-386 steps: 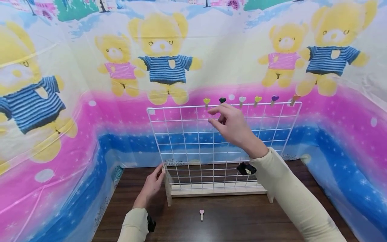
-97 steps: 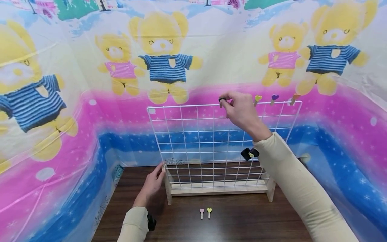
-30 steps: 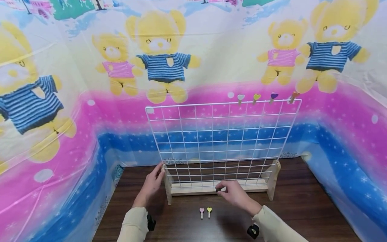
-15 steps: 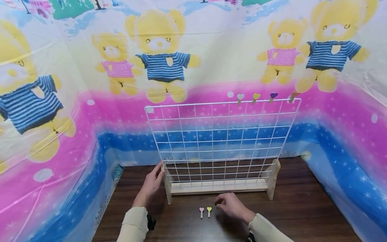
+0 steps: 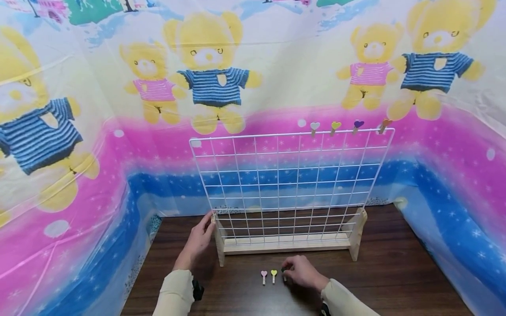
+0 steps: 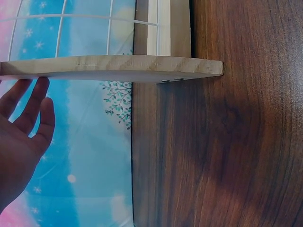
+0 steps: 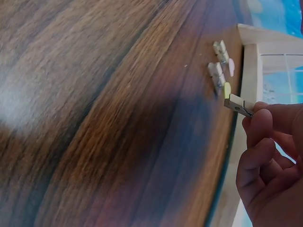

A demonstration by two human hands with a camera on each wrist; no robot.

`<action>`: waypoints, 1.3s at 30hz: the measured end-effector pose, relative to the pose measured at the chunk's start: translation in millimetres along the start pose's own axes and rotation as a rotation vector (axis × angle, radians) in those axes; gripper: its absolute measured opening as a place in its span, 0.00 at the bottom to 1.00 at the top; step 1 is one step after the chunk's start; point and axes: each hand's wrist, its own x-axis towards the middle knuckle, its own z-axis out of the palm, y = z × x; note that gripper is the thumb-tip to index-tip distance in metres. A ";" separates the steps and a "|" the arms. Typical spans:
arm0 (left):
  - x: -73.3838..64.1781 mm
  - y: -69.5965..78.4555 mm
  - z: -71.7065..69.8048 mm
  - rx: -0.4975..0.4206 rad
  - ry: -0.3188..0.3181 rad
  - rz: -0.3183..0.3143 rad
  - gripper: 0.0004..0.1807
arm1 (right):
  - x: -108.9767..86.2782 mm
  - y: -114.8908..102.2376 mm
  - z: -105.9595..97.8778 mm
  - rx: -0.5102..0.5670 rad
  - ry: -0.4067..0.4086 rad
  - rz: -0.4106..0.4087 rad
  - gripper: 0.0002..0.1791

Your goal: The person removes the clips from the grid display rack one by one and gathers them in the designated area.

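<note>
In the head view my right hand (image 5: 302, 272) is low over the front of the table, pinching a small wooden clothespin with a dark green heart. The right wrist view shows this clothespin (image 7: 239, 105) between thumb and index finger, its wooden end pointing away from the fingertips. Just left of it, a yellow-heart clothespin (image 5: 273, 276) and a pink-heart clothespin (image 5: 264, 277) lie side by side on the table. My left hand (image 5: 199, 240) rests its fingertips on the left wooden leg (image 6: 113, 67) of a white wire grid rack (image 5: 277, 182), the fingers fairly straight.
Along the rack's top wire sit heart clothespins: white (image 5: 314, 126), yellow (image 5: 335, 126), purple (image 5: 358, 124) and orange (image 5: 385, 125). The rack's wooden base (image 5: 286, 249) stands on a dark wood table (image 5: 395, 276). A bear-print cloth (image 5: 292, 74) hangs around the back and sides.
My right hand has taken the dark green clothespin off the top wire and lowered it beside the others. The yellow one came down earlier. My left hand stays at the leg.
</note>
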 end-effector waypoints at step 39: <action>0.0 0.4 0.3 -0.005 0.019 0.013 0.25 | 5.7 27.4 18.4 -0.188 0.116 -0.043 0.04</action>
